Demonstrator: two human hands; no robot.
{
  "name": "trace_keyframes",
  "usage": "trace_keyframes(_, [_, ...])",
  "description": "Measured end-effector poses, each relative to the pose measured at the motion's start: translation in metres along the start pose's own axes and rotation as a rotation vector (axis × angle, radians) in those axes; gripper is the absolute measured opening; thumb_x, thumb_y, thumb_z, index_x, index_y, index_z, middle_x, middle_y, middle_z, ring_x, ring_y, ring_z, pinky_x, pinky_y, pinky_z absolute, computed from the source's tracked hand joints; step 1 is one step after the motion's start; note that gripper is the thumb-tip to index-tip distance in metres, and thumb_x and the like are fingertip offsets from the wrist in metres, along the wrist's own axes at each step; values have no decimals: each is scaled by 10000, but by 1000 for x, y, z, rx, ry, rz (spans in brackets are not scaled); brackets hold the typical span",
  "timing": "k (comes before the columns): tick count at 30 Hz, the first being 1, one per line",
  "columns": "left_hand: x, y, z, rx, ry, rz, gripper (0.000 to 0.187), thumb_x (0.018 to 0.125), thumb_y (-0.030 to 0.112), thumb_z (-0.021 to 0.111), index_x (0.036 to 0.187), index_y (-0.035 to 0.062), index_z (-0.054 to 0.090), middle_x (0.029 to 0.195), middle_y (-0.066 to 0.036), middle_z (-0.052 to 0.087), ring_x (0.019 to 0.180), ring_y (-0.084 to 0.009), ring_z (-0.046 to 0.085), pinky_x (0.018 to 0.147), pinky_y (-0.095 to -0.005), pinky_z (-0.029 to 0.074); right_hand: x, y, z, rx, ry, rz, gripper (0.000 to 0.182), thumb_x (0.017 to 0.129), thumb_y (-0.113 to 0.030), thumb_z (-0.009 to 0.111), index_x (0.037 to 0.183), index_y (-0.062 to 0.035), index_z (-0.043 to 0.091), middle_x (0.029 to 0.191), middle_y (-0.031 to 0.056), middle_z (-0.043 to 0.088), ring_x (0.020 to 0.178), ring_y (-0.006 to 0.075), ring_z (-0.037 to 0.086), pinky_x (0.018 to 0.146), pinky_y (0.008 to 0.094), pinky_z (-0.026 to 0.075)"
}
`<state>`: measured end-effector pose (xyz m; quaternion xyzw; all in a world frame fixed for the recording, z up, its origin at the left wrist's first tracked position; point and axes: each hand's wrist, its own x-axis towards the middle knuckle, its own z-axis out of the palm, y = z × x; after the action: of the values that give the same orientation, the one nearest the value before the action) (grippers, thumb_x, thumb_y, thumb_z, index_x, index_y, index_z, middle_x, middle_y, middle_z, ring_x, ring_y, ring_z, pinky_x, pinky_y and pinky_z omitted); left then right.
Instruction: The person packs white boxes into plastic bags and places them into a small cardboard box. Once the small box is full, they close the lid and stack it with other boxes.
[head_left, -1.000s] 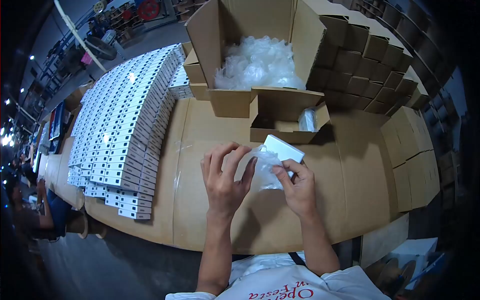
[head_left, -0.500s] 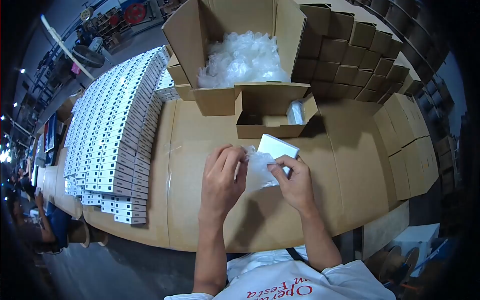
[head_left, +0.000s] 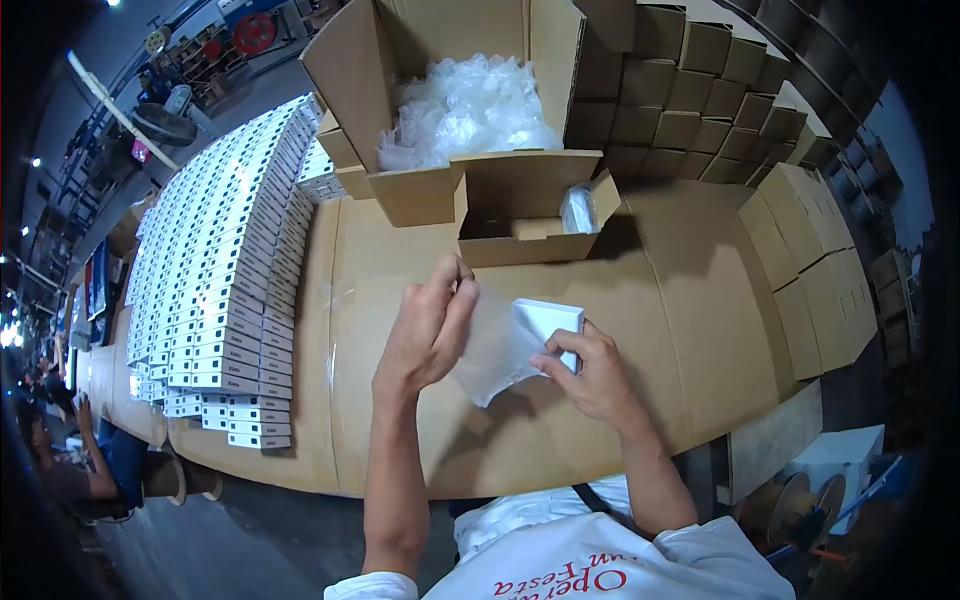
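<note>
My left hand (head_left: 432, 325) pinches the upper left edge of a clear plastic bag (head_left: 492, 350), which hangs spread out between my hands. In my right hand (head_left: 592, 372) is a flat white box (head_left: 550, 320), gripped at its right side with the thumb in front. The box's left end meets the bag's opening; how far it reaches inside is hard to tell. Just beyond my hands stands a small open cardboard box (head_left: 525, 252) with a wrapped package (head_left: 577, 210) at its right end.
A large open carton (head_left: 415, 200) full of clear plastic bags (head_left: 470, 110) stands behind. Stacked white boxes (head_left: 225, 260) fill the table's left. Brown cartons (head_left: 680, 95) are piled at the back right, more cartons (head_left: 825, 310) at the right edge. Another person (head_left: 95, 450) sits far left.
My left hand has moved left and up, drawing the crumpled bag out flat. My right hand has lowered slightly and turned the white box, now gripping its right side.
</note>
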<state>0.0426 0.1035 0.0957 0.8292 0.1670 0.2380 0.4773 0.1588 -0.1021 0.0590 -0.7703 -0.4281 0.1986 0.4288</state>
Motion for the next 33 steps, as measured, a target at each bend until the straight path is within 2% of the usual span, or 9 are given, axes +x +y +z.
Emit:
trace_keyframes(2, [-2, -4, -1, -21, 82, -96, 183, 1023, 180, 566, 1065, 9, 515, 664, -118, 520, 646, -149, 549, 635, -368, 435, -1, -3, 0, 168, -9, 69, 185, 919, -131, 753, 893, 36, 677, 931, 144, 608, 752, 216, 680, 636, 318, 563])
trace_keyframes(5, [2, -30, 18, -355, 600, 258, 260, 1010, 186, 597, 1178, 32, 471, 884, -102, 595, 829, -162, 577, 760, -315, 462, -2, 20, 19, 413, 151, -5, 207, 934, -115, 742, 866, 59, 654, 930, 118, 588, 674, 152, 661, 541, 266, 557])
trace_keyframes(7, [-20, -32, 24, -506, 628, 89, 420, 970, 166, 668, 1285, 47, 416, 1226, -110, 511, 1088, -183, 536, 922, -341, 475, -3, 20, 22, 411, 224, 11, 202, 933, -109, 742, 860, 59, 656, 948, 122, 593, 688, 157, 664, 550, 269, 553])
trace_keyframes(12, [-66, -23, 55, -708, 247, -261, 547, 903, 60, 764, 1342, 4, 442, 1230, -96, 580, 1102, -163, 588, 933, -309, 507, -6, 12, 26, 245, 359, -14, 198, 918, -121, 758, 850, 41, 666, 899, 121, 614, 668, 157, 642, 570, 293, 543])
trace_keyframes(18, [-66, -16, 58, -581, 194, -195, 365, 912, 53, 756, 1218, -28, 575, 1123, -96, 676, 1036, -151, 642, 896, -300, 519, -25, 20, 35, 187, 290, -17, 127, 889, -134, 778, 875, -29, 708, 768, 65, 616, 631, 143, 567, 541, 301, 436])
trace_keyframes(22, [-83, -27, 61, -513, 208, -133, 305, 908, 49, 760, 1162, -31, 611, 1032, -83, 704, 951, -148, 672, 835, -298, 537, -37, 23, 25, 266, 224, -102, 100, 897, -84, 712, 990, -63, 742, 881, 55, 645, 770, 118, 557, 652, 250, 432])
trace_keyframes(28, [-96, -27, 58, -326, 169, -40, 335, 850, -25, 783, 1130, -36, 600, 1006, -99, 712, 940, -146, 686, 812, -302, 561, -13, 1, -23, 692, 435, -149, 450, 926, 21, 580, 1366, -12, 495, 1204, 122, 578, 1086, 144, 540, 977, 285, 427])
trace_keyframes(31, [-96, -27, 60, -267, 126, -37, 321, 853, -34, 773, 1125, -29, 602, 1008, -109, 712, 942, -150, 691, 816, -305, 566, 2, -18, -39, 635, 364, -344, 608, 938, 54, 553, 1470, -37, 273, 1275, 156, 520, 1143, 178, 536, 1016, 327, 436])
trace_keyframes(33, [-95, -23, 61, -287, 115, -54, 318, 849, -41, 771, 1120, -26, 603, 1008, -112, 718, 950, -156, 696, 825, -307, 566, 9, -24, -42, 578, 288, -418, 565, 937, 73, 558, 1417, -47, 285, 1206, 145, 516, 1134, 178, 525, 1002, 330, 443])
